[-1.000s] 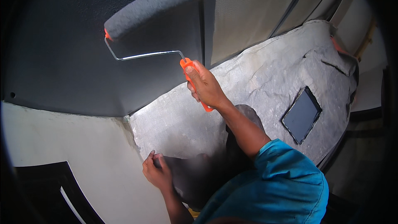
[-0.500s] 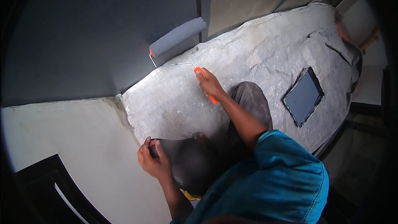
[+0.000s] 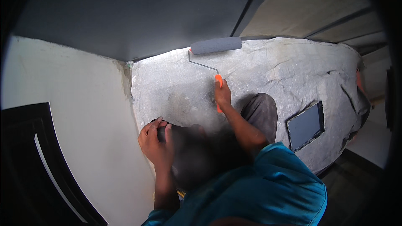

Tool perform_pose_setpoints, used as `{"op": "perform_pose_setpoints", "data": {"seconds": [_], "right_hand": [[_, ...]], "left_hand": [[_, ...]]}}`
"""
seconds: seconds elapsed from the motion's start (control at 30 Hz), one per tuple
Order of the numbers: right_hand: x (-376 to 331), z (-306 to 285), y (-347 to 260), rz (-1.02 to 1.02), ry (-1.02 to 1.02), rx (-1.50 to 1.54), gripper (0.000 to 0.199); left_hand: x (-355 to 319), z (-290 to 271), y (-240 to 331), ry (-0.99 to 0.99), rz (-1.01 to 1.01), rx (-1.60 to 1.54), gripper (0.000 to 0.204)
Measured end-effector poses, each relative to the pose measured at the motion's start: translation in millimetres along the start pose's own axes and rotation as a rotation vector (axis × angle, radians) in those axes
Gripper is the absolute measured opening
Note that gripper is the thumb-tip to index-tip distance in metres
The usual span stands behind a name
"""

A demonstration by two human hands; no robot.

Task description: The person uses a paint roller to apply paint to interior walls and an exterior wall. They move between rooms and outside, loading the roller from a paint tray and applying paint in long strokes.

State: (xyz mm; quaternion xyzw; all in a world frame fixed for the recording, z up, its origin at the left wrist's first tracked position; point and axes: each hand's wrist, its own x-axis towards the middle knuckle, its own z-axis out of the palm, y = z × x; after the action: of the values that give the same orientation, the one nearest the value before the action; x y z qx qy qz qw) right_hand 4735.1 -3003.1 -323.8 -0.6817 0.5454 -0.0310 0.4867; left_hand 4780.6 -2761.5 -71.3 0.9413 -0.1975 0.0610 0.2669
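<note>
The right grip (image 3: 222, 94) is wrapped around the orange handle (image 3: 219, 80) of a paint roller (image 3: 215, 46), at the middle of the frame; the handle's top shows above the fist and its lower end juts out beneath. From there the wire frame (image 3: 203, 65) bends up and left to the grey cover (image 3: 226, 44), which lies above the grip, near upper centre, at the lower edge of the dark wall (image 3: 125, 12). Whether it touches wall or cloth, I cannot tell.

The left grip (image 3: 155, 142), left of centre and below, has its fingers curled at the dark trouser leg (image 3: 188, 155); I cannot tell whether they pinch it.

A pale drop cloth (image 3: 167, 75) spreads across the centre, with a paint tray (image 3: 305, 127) at right, well apart from the roller.
</note>
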Motion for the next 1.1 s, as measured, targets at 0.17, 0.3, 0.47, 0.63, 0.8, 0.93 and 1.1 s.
{"op": "perform_pose_setpoints", "data": {"seconds": [0.17,0.3,0.47,0.63,0.8,0.93,1.1], "right_hand": [[-77,-27,2,-0.64,0.25,-0.077,0.045],[-104,-67,-44,-0.136,-0.485,0.379,0.056],[-87,-17,-56,-0.012,-0.64,0.287,0.044],[-101,64,-95,0.161,-0.726,0.503,0.022],[-99,145,-119,0.205,-0.682,0.535,0.022],[-94,183,-123,0.233,-0.592,0.504,0.023],[-77,218,-122,0.195,-0.574,0.459,0.024]], "left_hand": [[-1,-4,1,-0.016,-0.014,-0.035,0.032],[-10,-15,10,-0.008,-0.039,-0.036,0.032],[-29,-36,20,0.004,-0.046,-0.035,0.033],[-39,-73,24,-0.118,-0.072,-0.038,0.031],[-31,-103,35,-0.158,0.009,-0.152,0.029],[-51,-77,14,-0.306,-0.046,-0.171,0.028],[-64,-81,-9,-0.511,0.104,-0.308,0.027]]}}
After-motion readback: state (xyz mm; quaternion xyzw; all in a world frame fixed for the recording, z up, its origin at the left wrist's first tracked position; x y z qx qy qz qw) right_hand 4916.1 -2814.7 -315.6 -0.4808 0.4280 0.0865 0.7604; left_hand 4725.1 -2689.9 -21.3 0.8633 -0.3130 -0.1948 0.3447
